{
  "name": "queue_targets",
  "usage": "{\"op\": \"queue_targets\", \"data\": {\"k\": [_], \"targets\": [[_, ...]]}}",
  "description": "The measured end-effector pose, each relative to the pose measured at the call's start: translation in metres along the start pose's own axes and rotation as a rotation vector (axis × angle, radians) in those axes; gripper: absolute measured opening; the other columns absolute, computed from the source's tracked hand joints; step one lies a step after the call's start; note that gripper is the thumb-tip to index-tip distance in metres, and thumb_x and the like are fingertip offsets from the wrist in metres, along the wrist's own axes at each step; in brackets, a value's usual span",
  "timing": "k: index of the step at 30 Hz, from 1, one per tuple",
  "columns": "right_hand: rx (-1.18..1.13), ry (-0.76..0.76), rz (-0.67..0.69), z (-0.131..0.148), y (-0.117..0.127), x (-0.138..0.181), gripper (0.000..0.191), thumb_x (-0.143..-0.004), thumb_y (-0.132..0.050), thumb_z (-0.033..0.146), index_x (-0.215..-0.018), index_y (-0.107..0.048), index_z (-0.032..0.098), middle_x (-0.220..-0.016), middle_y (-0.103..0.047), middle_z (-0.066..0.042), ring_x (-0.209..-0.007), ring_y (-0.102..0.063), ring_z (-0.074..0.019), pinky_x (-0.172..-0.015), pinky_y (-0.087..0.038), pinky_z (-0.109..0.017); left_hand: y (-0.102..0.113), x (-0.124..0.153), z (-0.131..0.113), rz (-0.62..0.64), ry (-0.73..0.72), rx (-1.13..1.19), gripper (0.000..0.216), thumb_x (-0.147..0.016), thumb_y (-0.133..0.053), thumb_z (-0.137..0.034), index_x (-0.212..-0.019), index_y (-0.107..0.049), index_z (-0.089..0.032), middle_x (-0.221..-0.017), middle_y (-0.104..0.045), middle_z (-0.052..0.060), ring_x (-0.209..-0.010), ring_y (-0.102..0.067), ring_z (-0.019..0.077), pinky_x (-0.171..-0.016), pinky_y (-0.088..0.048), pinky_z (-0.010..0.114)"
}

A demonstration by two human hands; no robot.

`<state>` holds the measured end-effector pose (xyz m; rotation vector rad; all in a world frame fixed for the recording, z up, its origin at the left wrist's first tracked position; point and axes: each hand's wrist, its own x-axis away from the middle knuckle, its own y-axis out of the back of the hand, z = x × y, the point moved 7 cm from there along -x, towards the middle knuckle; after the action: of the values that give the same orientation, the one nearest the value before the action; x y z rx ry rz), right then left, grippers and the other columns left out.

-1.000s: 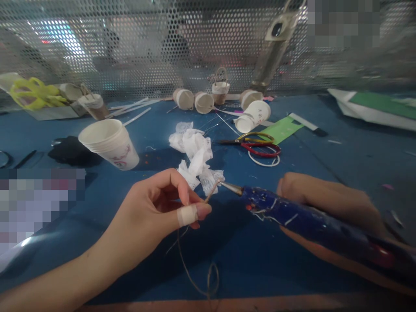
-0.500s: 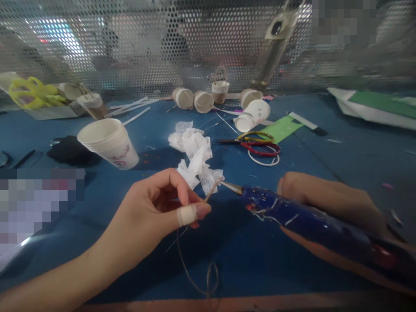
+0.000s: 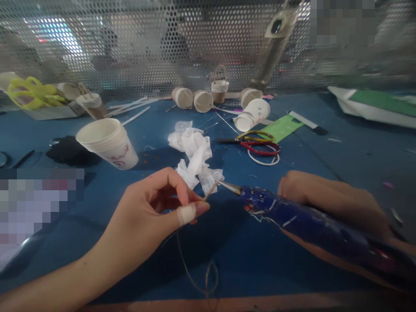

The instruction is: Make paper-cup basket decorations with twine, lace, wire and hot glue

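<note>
Thumb and fingers of my left hand pinch a thin brown twine, its short end sticking up past the fingertips. The rest of the twine hangs below and loops near the table's front edge. A bandage wraps my left thumb. My right hand is closed around a blue hot glue gun, whose metal nozzle tip meets the end of the twine. Just behind the tip lies a crumpled strip of white lacy fabric.
Stacked paper cups stand tilted at left. Scissors lie beside a green card. Several small wrapped cups line the back near a perforated metal screen. Yellow-handled scissors rest in a box at far left.
Hardly anything differs. My left hand has shifted very slightly left; the nozzle stays at the twine's end.
</note>
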<state>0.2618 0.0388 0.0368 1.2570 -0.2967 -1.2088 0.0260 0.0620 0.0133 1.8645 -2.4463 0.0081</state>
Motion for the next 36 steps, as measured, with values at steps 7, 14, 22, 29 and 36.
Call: {"op": "queue_targets", "data": {"k": [7,14,22,29,36], "targets": [[-0.099,0.025,-0.052,-0.0023,0.0,0.0003,0.025,-0.09,-0.058,0.016,-0.072,-0.043,0.025,-0.07,-0.048,0.004,-0.059,-0.045,-0.0147,-0.056,-0.028,-0.032,-0.0045,-0.0016,0.0009,0.037,0.029,0.086,0.026,-0.077,-0.086,-0.017,-0.07,-0.061,-0.021,-0.074,-0.073,-0.007,-0.065,-0.068,0.0068,-0.065,-0.056,0.01],[-0.034,0.055,-0.067,-0.0026,-0.0021,0.0009,0.024,-0.089,-0.057,0.018,-0.072,-0.041,0.025,-0.069,-0.049,0.005,-0.058,-0.046,-0.0131,-0.054,-0.029,-0.031,-0.0073,-0.0029,0.0018,0.057,0.062,0.123,0.026,-0.08,-0.083,-0.016,-0.071,-0.059,-0.02,-0.073,-0.072,-0.007,-0.063,-0.067,0.0061,-0.063,-0.056,0.01],[-0.068,0.045,-0.099,-0.0028,-0.0018,0.0005,0.025,-0.09,-0.055,0.019,-0.071,-0.041,0.025,-0.067,-0.048,0.004,-0.056,-0.045,-0.0136,-0.054,-0.028,-0.032,-0.0078,-0.002,0.0036,0.076,0.059,0.148,0.026,-0.081,-0.083,-0.017,-0.073,-0.059,-0.02,-0.075,-0.072,-0.007,-0.063,-0.067,0.0054,-0.062,-0.057,0.01],[0.014,0.021,-0.073,-0.0013,-0.0012,0.0008,0.024,-0.092,-0.053,0.024,-0.072,-0.04,0.025,-0.067,-0.05,0.004,-0.056,-0.047,-0.0142,-0.053,-0.028,-0.032,-0.0084,-0.0026,0.003,0.08,0.057,0.169,0.024,-0.082,-0.082,-0.016,-0.073,-0.059,-0.02,-0.075,-0.072,-0.008,-0.064,-0.067,0.0053,-0.062,-0.057,0.009],[-0.066,0.073,-0.127,-0.0065,-0.0013,0.0013,0.024,-0.088,-0.057,0.018,-0.071,-0.042,0.025,-0.067,-0.049,0.005,-0.055,-0.046,-0.0125,-0.052,-0.029,-0.032,-0.0095,-0.0035,0.002,0.08,0.034,0.157,0.023,-0.083,-0.081,-0.016,-0.074,-0.06,-0.02,-0.076,-0.072,-0.007,-0.064,-0.069,0.0057,-0.063,-0.057,0.01]]}}
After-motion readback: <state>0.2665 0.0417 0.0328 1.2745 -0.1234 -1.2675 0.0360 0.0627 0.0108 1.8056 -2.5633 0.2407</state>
